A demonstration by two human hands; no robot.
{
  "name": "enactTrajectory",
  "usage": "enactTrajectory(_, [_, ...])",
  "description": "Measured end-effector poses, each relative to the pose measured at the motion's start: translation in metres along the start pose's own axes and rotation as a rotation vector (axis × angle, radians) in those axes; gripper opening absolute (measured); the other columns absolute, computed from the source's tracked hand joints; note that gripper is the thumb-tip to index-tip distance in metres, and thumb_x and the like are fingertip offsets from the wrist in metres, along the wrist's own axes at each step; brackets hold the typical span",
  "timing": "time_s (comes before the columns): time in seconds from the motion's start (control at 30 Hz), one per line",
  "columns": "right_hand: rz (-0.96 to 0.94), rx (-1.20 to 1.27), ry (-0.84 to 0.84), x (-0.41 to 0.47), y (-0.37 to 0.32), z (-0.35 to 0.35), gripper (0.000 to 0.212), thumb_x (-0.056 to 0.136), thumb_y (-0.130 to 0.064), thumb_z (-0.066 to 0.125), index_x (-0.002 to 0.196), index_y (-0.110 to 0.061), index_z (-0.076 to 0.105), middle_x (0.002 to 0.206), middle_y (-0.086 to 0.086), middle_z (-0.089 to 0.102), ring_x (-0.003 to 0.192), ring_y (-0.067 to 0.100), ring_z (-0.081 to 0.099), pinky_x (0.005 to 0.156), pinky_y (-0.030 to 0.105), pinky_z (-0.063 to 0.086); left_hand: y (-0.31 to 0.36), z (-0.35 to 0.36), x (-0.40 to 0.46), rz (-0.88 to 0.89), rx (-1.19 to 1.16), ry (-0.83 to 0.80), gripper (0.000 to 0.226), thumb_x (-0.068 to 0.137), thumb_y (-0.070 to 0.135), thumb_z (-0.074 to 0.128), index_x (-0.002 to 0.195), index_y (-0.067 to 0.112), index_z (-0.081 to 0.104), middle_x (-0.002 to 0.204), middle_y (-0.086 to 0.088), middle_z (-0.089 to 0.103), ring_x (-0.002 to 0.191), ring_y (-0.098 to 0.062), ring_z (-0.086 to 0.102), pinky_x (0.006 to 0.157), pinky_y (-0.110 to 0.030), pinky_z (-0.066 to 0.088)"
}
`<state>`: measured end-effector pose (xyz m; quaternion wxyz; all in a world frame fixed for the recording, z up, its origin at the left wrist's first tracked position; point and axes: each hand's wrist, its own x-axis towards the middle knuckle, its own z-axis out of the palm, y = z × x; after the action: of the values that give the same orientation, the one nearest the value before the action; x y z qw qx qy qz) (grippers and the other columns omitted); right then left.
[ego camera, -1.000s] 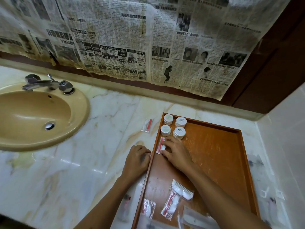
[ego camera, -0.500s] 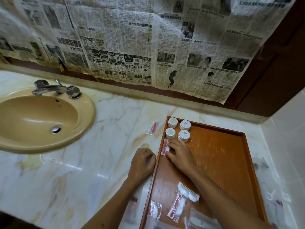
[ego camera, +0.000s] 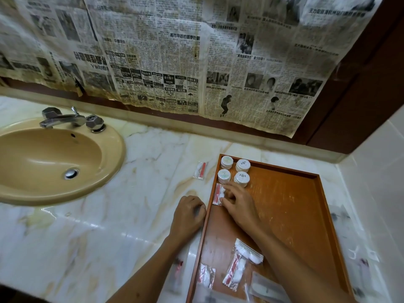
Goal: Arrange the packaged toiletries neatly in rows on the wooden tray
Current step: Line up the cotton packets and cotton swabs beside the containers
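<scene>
the small clear plastic sachet with a red strip and white cotton inside (ego camera: 218,194) lies flat in the rectangular orange-brown wooden tray (ego camera: 290,211), tight against its left wall and just below four stacks of round white paper-wrapped discs (ego camera: 235,171) in the far left corner. the right hand (ego camera: 237,201) rests on it, fingertips curled onto the packet's right edge, so its grip is narrow and pressing the sachet rather than lifting it. the left hand (ego camera: 189,212) sits on the pale veined marble surface (ego camera: 109,226) against the tray's outer wall, fingers curled in with nothing seen inside them. such a packet looks nearly weightless, soft and slick, likely to skate on the wood, so sliding it under flat fingertips or pinching a sealed edge seems best. more sachets (ego camera: 235,271) wait at the near end, and one red-and-white sachet (ego camera: 200,170) lies off the tray. the discs carry a small printed emblem, too small to read. the yellowed newspaper sheets (ego camera: 175,62) on the wall are in chinese, with "rm299" legible in an advert.
</scene>
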<state>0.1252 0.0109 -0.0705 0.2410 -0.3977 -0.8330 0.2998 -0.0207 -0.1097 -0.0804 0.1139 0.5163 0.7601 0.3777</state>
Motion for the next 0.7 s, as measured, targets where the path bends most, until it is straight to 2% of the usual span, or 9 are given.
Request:
enactTrajectory(0.1, [0.023, 0.016, 0.013, -0.004, -0.001, -0.002, 0.037, 0.084, -0.019, 0.07, 0.121, -0.018, 0.064, 0.125, -0.004, 0.06, 0.106, 0.007, 0.054, 0.088, 0.025, 0.049, 0.001, 0.0, 0.002, -0.025, 0.001, -0.007, 0.01, 0.085, 0.016, 0.062, 0.078, 0.014, 0.068, 0.08, 0.005, 0.064, 0.079, -0.009, 0.049, 0.067, -0.011, 0.031])
enactTrajectory(0.2, [0.006, 0.018, -0.025, -0.009, -0.001, -0.007, 0.029, 0.086, -0.019, 0.068, 0.114, -0.019, 0.067, 0.112, -0.005, 0.064, 0.097, 0.004, 0.055, 0.084, 0.026, 0.051, 0.002, -0.004, 0.009, -0.089, -0.061, -0.039, 0.01, 0.083, 0.018, 0.063, 0.076, 0.017, 0.071, 0.076, 0.008, 0.066, 0.074, -0.004, 0.054, 0.065, -0.009, 0.037])
enactTrajectory(0.3, [0.012, 0.009, -0.068, -0.016, -0.001, -0.012, 0.024, 0.088, -0.02, 0.066, 0.113, -0.021, 0.067, 0.109, -0.007, 0.064, 0.099, 0.005, 0.055, 0.085, 0.024, 0.048, 0.002, -0.011, 0.027, -0.211, -0.114, -0.063, 0.016, 0.083, 0.018, 0.061, 0.069, 0.016, 0.069, 0.067, 0.008, 0.066, 0.066, -0.004, 0.06, 0.06, -0.019, 0.046])
enactTrajectory(0.37, [0.021, 0.016, -0.074, -0.021, 0.001, -0.014, 0.022, 0.089, -0.02, 0.065, 0.111, -0.022, 0.067, 0.11, -0.01, 0.062, 0.101, 0.004, 0.054, 0.087, 0.022, 0.047, 0.001, -0.014, 0.044, -0.278, -0.087, -0.029, 0.017, 0.082, 0.017, 0.059, 0.068, 0.013, 0.068, 0.064, 0.005, 0.066, 0.064, -0.011, 0.061, 0.058, -0.025, 0.046])
enactTrajectory(0.47, [0.06, 0.024, -0.09, -0.027, 0.004, -0.019, 0.029, 0.09, -0.018, 0.064, 0.118, -0.025, 0.064, 0.117, -0.013, 0.059, 0.106, 0.0, 0.052, 0.089, 0.011, 0.04, 0.0, -0.017, 0.073, -0.322, -0.017, 0.007, 0.015, 0.085, 0.018, 0.058, 0.087, 0.01, 0.07, 0.079, -0.002, 0.07, 0.077, -0.02, 0.064, 0.067, -0.028, 0.047])
enactTrajectory(0.53, [0.083, 0.033, -0.091, -0.029, 0.005, -0.021, 0.032, 0.09, -0.018, 0.064, 0.122, -0.024, 0.063, 0.121, -0.014, 0.058, 0.109, 0.0, 0.051, 0.09, 0.008, 0.037, 0.002, -0.014, 0.089, -0.307, 0.047, -0.009, 0.024, 0.09, 0.025, 0.059, 0.102, 0.006, 0.067, 0.091, -0.008, 0.069, 0.088, -0.024, 0.063, 0.074, -0.03, 0.045])
enactTrajectory(0.63, [0.103, 0.04, -0.096, -0.029, 0.006, -0.024, 0.034, 0.091, -0.019, 0.064, 0.125, -0.023, 0.062, 0.125, -0.013, 0.058, 0.11, -0.003, 0.049, 0.088, 0.004, 0.034, 0.007, -0.008, 0.104, -0.306, 0.158, -0.072, 0.038, 0.094, 0.042, 0.054, 0.096, 0.005, 0.061, 0.094, -0.012, 0.064, 0.082, -0.024, 0.059, 0.066, -0.03, 0.04])
enactTrajectory(0.7, [0.114, 0.039, -0.111, -0.029, 0.006, -0.026, 0.035, 0.091, -0.018, 0.064, 0.125, -0.023, 0.062, 0.128, -0.011, 0.057, 0.112, -0.003, 0.047, 0.089, 0.002, 0.033, 0.009, -0.004, 0.11, -0.318, 0.258, -0.097, 0.04, 0.095, 0.046, 0.051, 0.095, 0.006, 0.059, 0.098, -0.012, 0.06, 0.08, -0.023, 0.057, 0.064, -0.029, 0.039])
